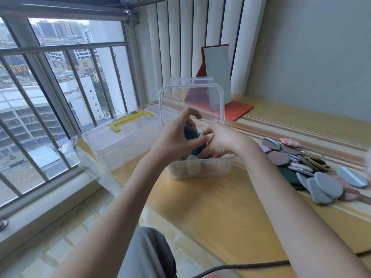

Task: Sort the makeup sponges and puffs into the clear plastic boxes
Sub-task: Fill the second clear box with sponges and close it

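Much of the action is masked by the hands themselves. Both meet over the small clear box (200, 167), whose hinged lid (191, 103) stands upright behind them. The left hand (176, 137) reaches in from the lower left, its grip curled around a dark blue sponge (189, 131); only slivers of that sponge show between thumb and fingers, so its full shape is hard to make out. The right hand (220, 141) comes across from the right with fingers bent down at the same spot; whether its grip pinches the sponge or something else cannot be told, since the fingertips are hidden behind the left hand. Through the box's cloudy front wall, pale rounded sponges (192, 167) show dimly.

A larger clear box with a yellow handle (130, 120) sits closed just to the left, touching or nearly touching the small one. On the table (210, 207), well to the right, lies a pile of flat puffs (321, 185) in grey, mauve and dark green, cut off partly at the frame's edge. A red standing mirror (217, 77) rests behind.
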`<state>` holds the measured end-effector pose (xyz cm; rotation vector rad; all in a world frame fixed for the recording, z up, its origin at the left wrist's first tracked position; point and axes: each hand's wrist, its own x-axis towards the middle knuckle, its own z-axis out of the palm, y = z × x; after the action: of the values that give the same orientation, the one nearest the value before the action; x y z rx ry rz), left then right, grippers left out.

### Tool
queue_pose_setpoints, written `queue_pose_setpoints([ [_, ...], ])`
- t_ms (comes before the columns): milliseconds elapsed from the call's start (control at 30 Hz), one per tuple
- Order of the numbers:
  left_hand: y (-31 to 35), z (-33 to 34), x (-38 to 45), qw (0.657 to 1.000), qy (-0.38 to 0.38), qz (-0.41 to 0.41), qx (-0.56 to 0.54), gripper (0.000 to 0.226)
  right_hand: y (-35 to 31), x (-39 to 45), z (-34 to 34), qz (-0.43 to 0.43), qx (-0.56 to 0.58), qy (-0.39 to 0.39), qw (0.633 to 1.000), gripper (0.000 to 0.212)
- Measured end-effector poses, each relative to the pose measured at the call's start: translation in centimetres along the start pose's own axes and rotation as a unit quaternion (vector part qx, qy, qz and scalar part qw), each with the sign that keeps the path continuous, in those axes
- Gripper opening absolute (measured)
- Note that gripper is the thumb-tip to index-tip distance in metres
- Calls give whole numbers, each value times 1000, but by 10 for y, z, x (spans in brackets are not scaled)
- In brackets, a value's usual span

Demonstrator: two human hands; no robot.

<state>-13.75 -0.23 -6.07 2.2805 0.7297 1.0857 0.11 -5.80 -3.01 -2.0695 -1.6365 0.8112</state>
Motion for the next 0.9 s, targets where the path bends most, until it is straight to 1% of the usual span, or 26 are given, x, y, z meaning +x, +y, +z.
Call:
queue_pose_setpoints([
  [67,-1,-1,2,998,-55,-14,11,56,-1,-2,-2,5,18,-3,1000,34],
  [133,-2,-2,3,996,-84,-30,16,67,0,-4,-6,10,30,-7,999,33],
  [200,-2,-1,3,993,-110,-26,34,74,1,-7,-9,9,26,-12,1000,31],
  [367,-5,1,5,990,-131,-28,51,74,-2,-7,-4,4,13,-3,1000,23],
  [533,-5,1,5,990,-124,-36,63,72,1,0,0,2,27,22,999,32],
  [633,-2,0,5,987,-138,-47,71,72,0,1,3,-5,-7,32,999,27],
  [733,0,0,7,982,-159,-60,77,73,0,1,6,-3,-48,49,998,28],
  [833,-1,0,8,979,-168,-75,85,72,2,-1,0,-7,-54,33,998,30],
  [900,-1,1,8,978,-171,-74,89,70,0,-4,-7,-9,-21,12,1000,24],
])
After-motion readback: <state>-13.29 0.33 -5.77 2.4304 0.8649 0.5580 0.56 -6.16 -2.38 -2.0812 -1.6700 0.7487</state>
